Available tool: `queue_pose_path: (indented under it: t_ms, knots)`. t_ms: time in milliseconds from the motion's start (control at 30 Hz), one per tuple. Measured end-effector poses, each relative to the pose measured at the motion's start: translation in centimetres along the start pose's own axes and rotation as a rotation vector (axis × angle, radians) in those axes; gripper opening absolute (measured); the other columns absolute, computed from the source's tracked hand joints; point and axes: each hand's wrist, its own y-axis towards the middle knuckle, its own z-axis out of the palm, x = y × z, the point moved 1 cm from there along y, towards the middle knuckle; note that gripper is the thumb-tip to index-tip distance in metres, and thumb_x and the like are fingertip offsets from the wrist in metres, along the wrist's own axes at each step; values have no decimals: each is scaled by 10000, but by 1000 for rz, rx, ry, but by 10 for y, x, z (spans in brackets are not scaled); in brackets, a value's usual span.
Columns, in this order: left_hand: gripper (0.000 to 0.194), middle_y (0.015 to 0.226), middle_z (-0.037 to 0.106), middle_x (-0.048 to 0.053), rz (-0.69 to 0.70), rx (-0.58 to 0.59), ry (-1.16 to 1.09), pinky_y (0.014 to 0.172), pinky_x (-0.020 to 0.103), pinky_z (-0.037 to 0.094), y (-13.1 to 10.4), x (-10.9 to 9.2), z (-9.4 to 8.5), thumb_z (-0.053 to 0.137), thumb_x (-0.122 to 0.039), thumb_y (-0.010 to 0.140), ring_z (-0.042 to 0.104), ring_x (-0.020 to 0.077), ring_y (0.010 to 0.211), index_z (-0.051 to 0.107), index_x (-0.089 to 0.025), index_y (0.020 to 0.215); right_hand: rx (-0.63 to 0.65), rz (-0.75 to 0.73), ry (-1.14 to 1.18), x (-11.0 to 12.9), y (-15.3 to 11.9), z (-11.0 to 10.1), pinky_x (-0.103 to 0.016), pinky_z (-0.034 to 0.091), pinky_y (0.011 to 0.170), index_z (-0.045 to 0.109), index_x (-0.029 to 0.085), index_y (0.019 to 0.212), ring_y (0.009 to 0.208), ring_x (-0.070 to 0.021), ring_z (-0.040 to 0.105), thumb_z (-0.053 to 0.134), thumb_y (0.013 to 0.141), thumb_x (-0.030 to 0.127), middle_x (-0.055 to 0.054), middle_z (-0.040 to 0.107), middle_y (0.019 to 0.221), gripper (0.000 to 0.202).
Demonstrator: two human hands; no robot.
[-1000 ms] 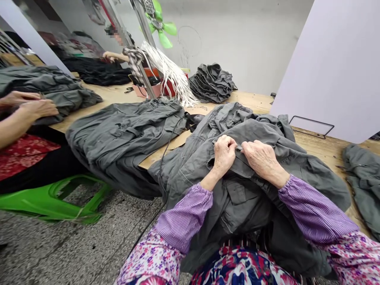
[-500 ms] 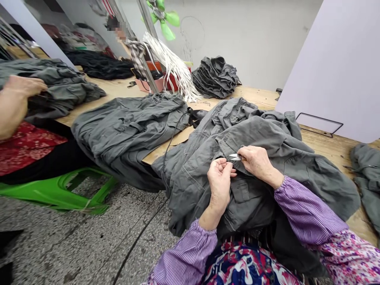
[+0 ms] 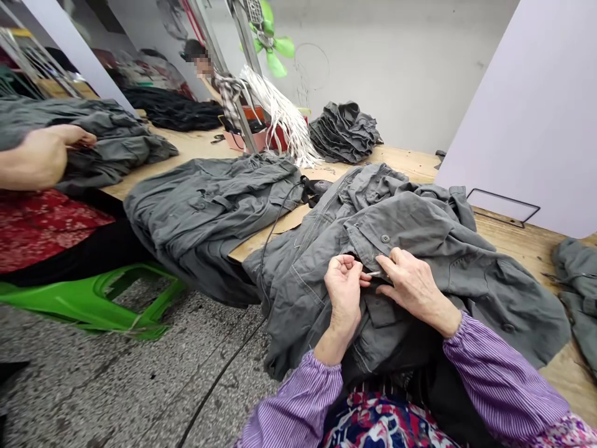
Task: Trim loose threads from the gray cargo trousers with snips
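A gray garment (image 3: 415, 214) drapes over the near edge of the worktop (image 3: 403, 163), a small blade (image 3: 374, 274) clamped between the fingers of the right hand (image 3: 415, 286); whether the left hand's (image 3: 344, 286) curled fingers pinch cloth is unclear. Heaped clothing (image 3: 205, 205) lies left.

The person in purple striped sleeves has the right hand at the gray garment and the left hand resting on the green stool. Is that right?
Not quite: the left hand isn't on the green stool. The head view shows it at the gray garment too, close to the right hand. The purple striped sleeves are as you said.
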Motion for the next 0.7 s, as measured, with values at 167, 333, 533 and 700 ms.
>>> queue_pose_path:
  t_ms: [167, 333, 533, 700]
  knots:
    - [82, 747, 562, -1, 408, -144, 383, 616, 239, 471, 4, -12, -14, 557, -242, 777, 566, 113, 665, 511, -183, 813, -130, 110, 241, -13, 3, -1, -226, 346, 583, 551, 181, 733, 656, -119, 476, 489, 838, 168, -12, 513, 742, 122]
    - [75, 852, 583, 42, 631, -127, 717, 808, 346, 435, 17, -27, -11, 596, -169, 731, 523, 192, 870, 528, -192, 754, -364, 477, 721, -46, 14, -26, -215, 264, 467, 447, 190, 618, 496, -83, 297, 530, 821, 402, 54, 322, 545, 305]
    - [205, 818, 587, 20, 528, -22, 743, 777, 344, 438, 24, -14, -4, 657, -113, 630, 536, 196, 831, 527, -194, 765, -519, 603, 504, -89, 22, -35, -240, 282, 502, 483, 186, 581, 507, -102, 357, 551, 764, 411, 34, 394, 526, 299]
    - [243, 865, 601, 31, 565, -5, 783, 794, 347, 443, 22, -8, -5, 688, -145, 632, 530, 202, 862, 574, -190, 842, -295, 650, 115, -112, 26, -10, -264, 322, 566, 576, 179, 641, 619, -173, 512, 561, 737, 392, -42, 585, 631, 235]
